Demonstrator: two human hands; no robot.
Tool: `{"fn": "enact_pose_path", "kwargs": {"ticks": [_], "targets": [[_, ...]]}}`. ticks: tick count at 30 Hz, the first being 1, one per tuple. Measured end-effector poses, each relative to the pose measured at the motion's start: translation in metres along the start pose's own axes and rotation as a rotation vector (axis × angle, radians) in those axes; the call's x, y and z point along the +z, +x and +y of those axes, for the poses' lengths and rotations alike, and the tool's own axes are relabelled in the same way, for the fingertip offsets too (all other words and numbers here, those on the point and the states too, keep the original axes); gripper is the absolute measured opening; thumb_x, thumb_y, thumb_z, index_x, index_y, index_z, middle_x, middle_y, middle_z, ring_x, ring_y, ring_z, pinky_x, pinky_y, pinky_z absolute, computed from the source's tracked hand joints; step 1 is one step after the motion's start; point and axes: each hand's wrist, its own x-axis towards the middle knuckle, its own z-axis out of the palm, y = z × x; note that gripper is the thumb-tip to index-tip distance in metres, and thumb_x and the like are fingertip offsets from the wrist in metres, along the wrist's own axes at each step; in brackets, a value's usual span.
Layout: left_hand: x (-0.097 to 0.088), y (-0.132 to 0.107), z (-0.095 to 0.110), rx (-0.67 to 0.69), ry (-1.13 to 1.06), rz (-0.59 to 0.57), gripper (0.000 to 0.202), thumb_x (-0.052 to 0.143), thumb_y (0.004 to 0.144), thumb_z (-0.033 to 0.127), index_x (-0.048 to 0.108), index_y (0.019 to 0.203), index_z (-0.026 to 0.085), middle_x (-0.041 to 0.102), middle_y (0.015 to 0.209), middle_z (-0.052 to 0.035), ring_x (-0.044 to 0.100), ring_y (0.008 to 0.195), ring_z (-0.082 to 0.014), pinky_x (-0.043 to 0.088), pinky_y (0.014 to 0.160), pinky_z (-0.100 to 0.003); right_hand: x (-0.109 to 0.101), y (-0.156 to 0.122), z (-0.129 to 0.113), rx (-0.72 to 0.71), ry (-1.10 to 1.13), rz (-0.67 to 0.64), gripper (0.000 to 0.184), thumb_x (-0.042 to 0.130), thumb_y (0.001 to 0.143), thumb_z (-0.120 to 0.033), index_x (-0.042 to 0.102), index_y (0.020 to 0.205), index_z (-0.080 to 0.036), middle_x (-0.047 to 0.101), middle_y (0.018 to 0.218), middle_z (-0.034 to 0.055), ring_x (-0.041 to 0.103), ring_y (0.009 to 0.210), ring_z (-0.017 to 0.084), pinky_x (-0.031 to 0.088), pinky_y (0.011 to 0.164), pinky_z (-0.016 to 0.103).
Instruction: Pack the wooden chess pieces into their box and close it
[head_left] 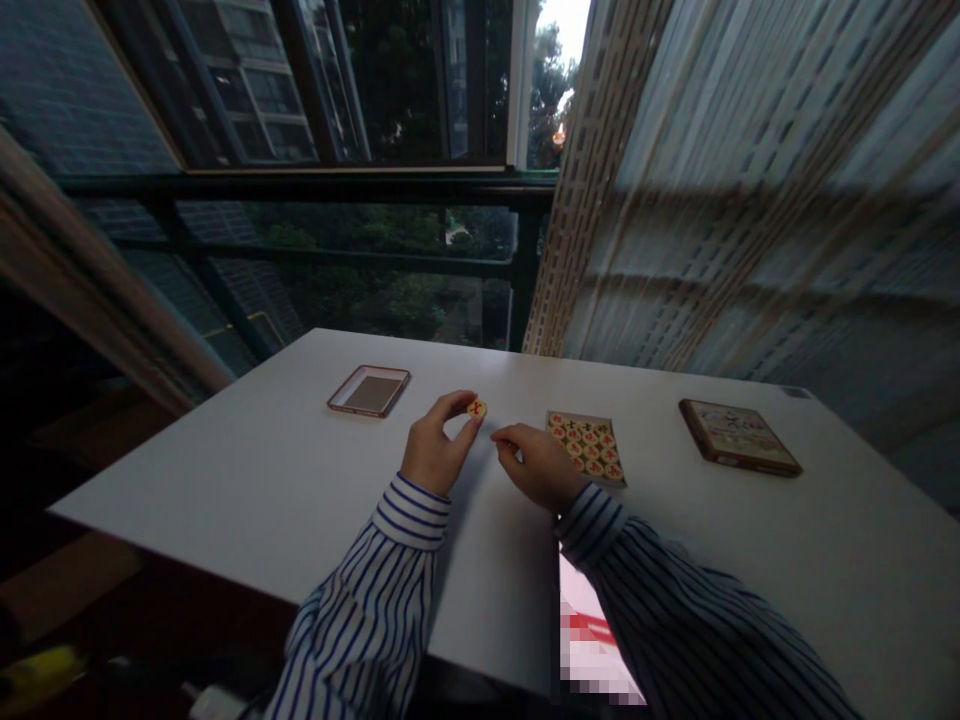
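My left hand [435, 445] pinches a small round wooden piece [477, 408] with a red mark between thumb and fingers, held just above the white table [262, 470]. My right hand [534, 462] rests on the table with its fingers curled toward the left hand; whether anything is in them is hidden. Just right of it lies a flat tray of round pieces [586, 445] with red and dark marks, laid in rows. Both arms wear striped sleeves.
An empty shallow box tray [369, 390] lies at the table's far left. A box lid with a picture [739, 435] lies at the far right. A dark railing and windows stand behind; a slatted curtain hangs at right.
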Motion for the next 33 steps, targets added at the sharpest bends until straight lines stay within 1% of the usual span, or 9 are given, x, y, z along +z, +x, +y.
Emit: {"fn": "enact_pose_path", "kwargs": {"ticks": [5, 11, 16, 20, 26, 29, 33], "targets": [[0.01, 0.006, 0.005, -0.007, -0.001, 0.061, 0.028, 0.058, 0.076, 0.027, 0.057, 0.101, 0.016, 0.064, 0.099, -0.0068, 0.061, 0.092, -0.0163, 0.048, 0.086, -0.032, -0.001, 0.001, 0.003, 0.025, 0.019, 0.03, 0.023, 0.044, 0.082, -0.018, 0.062, 0.096, -0.017, 0.065, 0.09, 0.0053, 0.058, 0.081, 0.015, 0.042, 0.076, 0.026], [0.022, 0.016, 0.004, -0.035, -0.076, 0.082, 0.029, 0.058, 0.075, 0.026, 0.057, 0.102, 0.016, 0.063, 0.1, -0.0077, 0.06, 0.091, -0.0164, 0.048, 0.083, -0.032, -0.001, 0.003, 0.006, 0.033, 0.015, 0.057, 0.024, 0.045, 0.081, -0.017, 0.063, 0.096, -0.016, 0.066, 0.091, 0.0056, 0.059, 0.082, 0.016, 0.043, 0.076, 0.027], [0.036, 0.029, 0.002, -0.112, -0.232, 0.12, 0.032, 0.062, 0.072, 0.024, 0.056, 0.102, 0.015, 0.063, 0.101, -0.0099, 0.06, 0.09, -0.0167, 0.049, 0.079, -0.03, -0.004, 0.004, 0.008, 0.04, 0.017, 0.098, 0.022, 0.046, 0.079, -0.015, 0.063, 0.093, -0.017, 0.067, 0.089, 0.0048, 0.06, 0.08, 0.016, 0.043, 0.075, 0.027], [0.049, 0.035, -0.005, -0.185, -0.381, 0.155, 0.034, 0.065, 0.069, 0.024, 0.056, 0.099, 0.013, 0.063, 0.099, -0.01, 0.061, 0.088, -0.0156, 0.048, 0.079, -0.03, -0.007, 0.003, 0.011, 0.069, 0.022, 0.121, 0.023, 0.046, 0.079, -0.016, 0.063, 0.093, -0.017, 0.067, 0.089, 0.0048, 0.06, 0.081, 0.016, 0.043, 0.075, 0.027], [0.065, 0.027, -0.017, -0.253, -0.491, 0.16, 0.035, 0.065, 0.069, 0.026, 0.055, 0.1, 0.013, 0.063, 0.099, -0.0103, 0.061, 0.089, -0.0156, 0.048, 0.08, -0.03, -0.015, 0.004, 0.015, 0.112, 0.01, 0.158, 0.022, 0.048, 0.077, -0.015, 0.064, 0.092, -0.017, 0.068, 0.088, 0.0052, 0.06, 0.081, 0.017, 0.042, 0.077, 0.029], [0.071, 0.021, -0.017, -0.248, -0.442, 0.151, 0.035, 0.064, 0.07, 0.027, 0.055, 0.1, 0.013, 0.063, 0.099, -0.0103, 0.061, 0.087, -0.0155, 0.049, 0.078, -0.029, -0.021, 0.005, 0.018, 0.129, 0.02, 0.169, 0.022, 0.047, 0.077, -0.016, 0.064, 0.092, -0.016, 0.068, 0.088, 0.0058, 0.06, 0.08, 0.017, 0.043, 0.076, 0.028], [0.078, 0.014, -0.017, -0.186, -0.342, 0.107, 0.032, 0.062, 0.073, 0.028, 0.056, 0.101, 0.015, 0.062, 0.102, -0.0094, 0.06, 0.089, -0.0159, 0.049, 0.078, -0.03, -0.031, 0.006, 0.023, 0.173, 0.031, 0.207, 0.023, 0.047, 0.078, -0.018, 0.064, 0.092, -0.016, 0.068, 0.087, 0.0056, 0.061, 0.078, 0.017, 0.044, 0.073, 0.027]]}}
